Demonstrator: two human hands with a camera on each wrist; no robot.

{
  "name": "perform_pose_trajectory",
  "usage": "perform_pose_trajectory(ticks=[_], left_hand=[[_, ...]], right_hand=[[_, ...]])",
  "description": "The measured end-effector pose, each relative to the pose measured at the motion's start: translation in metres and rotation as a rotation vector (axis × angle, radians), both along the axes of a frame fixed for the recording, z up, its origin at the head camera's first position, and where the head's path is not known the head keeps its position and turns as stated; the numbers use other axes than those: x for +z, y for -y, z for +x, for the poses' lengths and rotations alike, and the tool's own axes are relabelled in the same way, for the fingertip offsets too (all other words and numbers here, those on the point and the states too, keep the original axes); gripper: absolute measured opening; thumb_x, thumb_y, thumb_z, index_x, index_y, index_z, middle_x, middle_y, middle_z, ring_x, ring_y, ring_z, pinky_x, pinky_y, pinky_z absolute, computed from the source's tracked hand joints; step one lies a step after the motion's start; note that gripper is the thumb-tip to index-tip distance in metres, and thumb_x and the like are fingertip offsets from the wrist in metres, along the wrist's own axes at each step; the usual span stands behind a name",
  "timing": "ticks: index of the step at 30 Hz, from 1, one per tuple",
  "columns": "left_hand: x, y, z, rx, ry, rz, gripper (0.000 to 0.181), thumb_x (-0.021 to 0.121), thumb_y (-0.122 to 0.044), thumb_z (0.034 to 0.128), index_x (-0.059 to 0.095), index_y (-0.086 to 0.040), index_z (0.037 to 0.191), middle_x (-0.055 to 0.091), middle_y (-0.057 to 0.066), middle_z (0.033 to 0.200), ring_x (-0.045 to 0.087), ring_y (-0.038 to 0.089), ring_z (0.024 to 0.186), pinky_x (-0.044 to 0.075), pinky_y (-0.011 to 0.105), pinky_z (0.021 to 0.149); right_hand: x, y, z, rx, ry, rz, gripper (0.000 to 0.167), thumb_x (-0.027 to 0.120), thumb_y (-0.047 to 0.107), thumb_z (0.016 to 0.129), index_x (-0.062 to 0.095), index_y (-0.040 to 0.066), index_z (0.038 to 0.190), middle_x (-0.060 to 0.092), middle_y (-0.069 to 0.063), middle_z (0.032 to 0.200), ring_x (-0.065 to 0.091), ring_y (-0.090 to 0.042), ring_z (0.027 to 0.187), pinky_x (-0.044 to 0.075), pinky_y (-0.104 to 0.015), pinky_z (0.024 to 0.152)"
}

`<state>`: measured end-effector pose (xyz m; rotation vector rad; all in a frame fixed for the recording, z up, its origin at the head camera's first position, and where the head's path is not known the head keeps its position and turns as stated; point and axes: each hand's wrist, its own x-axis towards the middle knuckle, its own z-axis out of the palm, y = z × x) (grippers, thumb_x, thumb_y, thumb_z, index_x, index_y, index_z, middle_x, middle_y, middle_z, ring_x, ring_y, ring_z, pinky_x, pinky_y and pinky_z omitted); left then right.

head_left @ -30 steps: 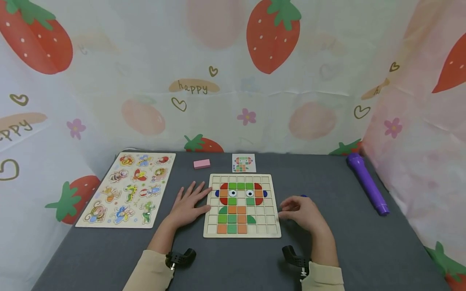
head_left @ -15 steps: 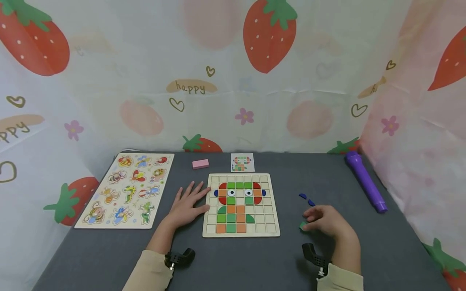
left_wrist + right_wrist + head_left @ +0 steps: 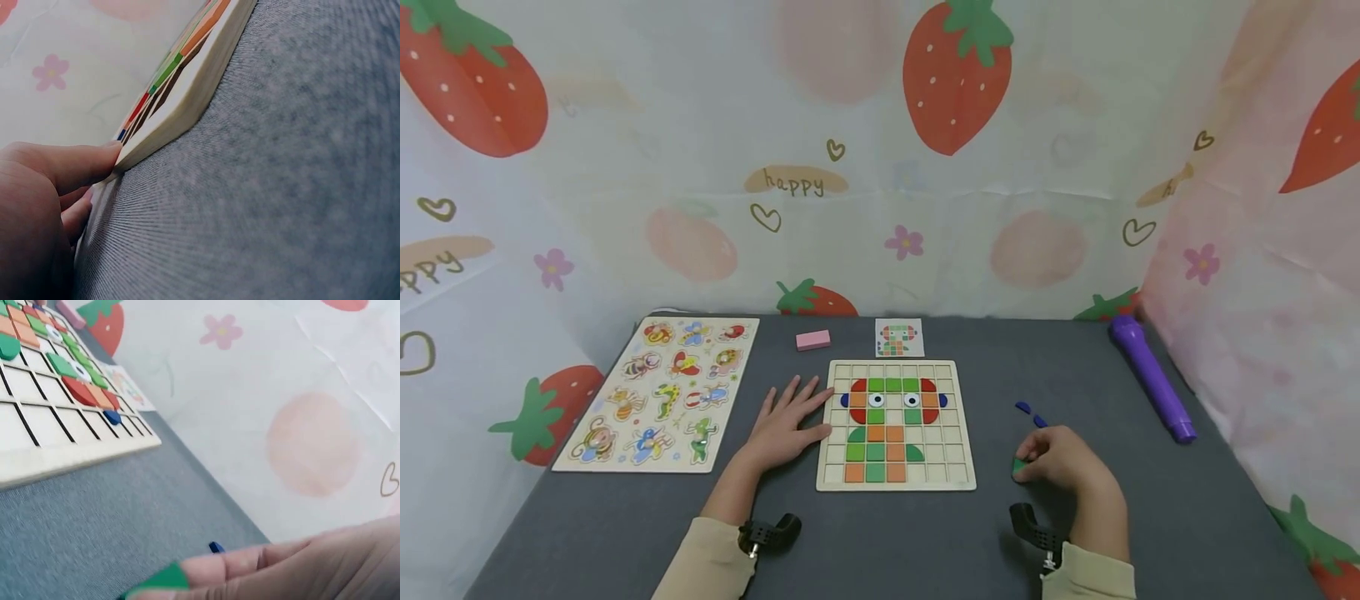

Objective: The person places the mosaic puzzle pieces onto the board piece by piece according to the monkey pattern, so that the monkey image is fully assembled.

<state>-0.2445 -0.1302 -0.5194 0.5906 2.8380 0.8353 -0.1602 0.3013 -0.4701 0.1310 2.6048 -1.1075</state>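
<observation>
My left hand (image 3: 784,427) lies with fingers spread beside the wooden grid board (image 3: 951,477); in the left wrist view its thumb (image 3: 87,165) touches the board's edge. Coloured tiles on the board form a figure with two white eye pieces (image 3: 912,400) and blue ends. To the board's right, my right hand (image 3: 1060,460) pinches a green tile (image 3: 1018,467) between thumb and fingers, low over the table. The same green tile (image 3: 164,580) shows in the right wrist view, partly hidden by the fingers. Two small blue pieces (image 3: 1023,407) lie just beyond that hand.
A printed pattern card (image 3: 898,338) lies behind the board, with a pink block (image 3: 813,340) to its left. At the left is an insect puzzle board (image 3: 658,392). A purple cylinder (image 3: 1152,379) lies at the right, near the strawberry-print curtain.
My right hand has moved right from the board's edge to the loose pieces, and it now pinches the green tile. The left hand has stayed put.
</observation>
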Motion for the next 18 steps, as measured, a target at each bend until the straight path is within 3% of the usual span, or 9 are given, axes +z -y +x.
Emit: perform_pose_trajectory(ticks=[5, 11, 18], left_hand=[[-0.001, 0.000, 0.001, 0.002, -0.007, -0.001, 0.066, 0.061, -0.047, 0.0982, 0.040, -0.025, 0.157, 0.023, 0.007, 0.168, 0.005, 0.037, 0.157, -0.007, 0.062, 0.123], [-0.001, 0.001, 0.000, 0.002, -0.003, -0.002, 0.067, 0.060, -0.048, 0.0982, 0.039, -0.026, 0.157, 0.023, 0.007, 0.168, 0.004, 0.036, 0.157, -0.007, 0.062, 0.123], [-0.001, 0.001, 0.000, -0.001, -0.013, -0.002, 0.067, 0.061, -0.049, 0.0977, 0.040, -0.026, 0.157, 0.023, 0.007, 0.168, 0.005, 0.037, 0.157, -0.007, 0.062, 0.123]], right_hand=[[0.001, 0.009, -0.003, 0.054, -0.069, -0.003, 0.019, 0.085, 0.017, 0.081, 0.069, 0.008, 0.088, 0.065, -0.001, 0.084, 0.056, -0.017, 0.078, 0.046, -0.031, 0.068], [0.002, 0.025, -0.009, 0.056, -0.097, -0.098, 0.019, 0.078, 0.019, 0.088, 0.066, 0.005, 0.092, 0.069, -0.004, 0.076, 0.061, -0.018, 0.071, 0.046, -0.031, 0.064], [0.006, 0.056, -0.017, 0.034, -0.212, -0.163, 0.017, 0.074, 0.020, 0.093, 0.070, 0.007, 0.103, 0.067, -0.009, 0.079, 0.057, -0.018, 0.068, 0.044, -0.031, 0.059]])
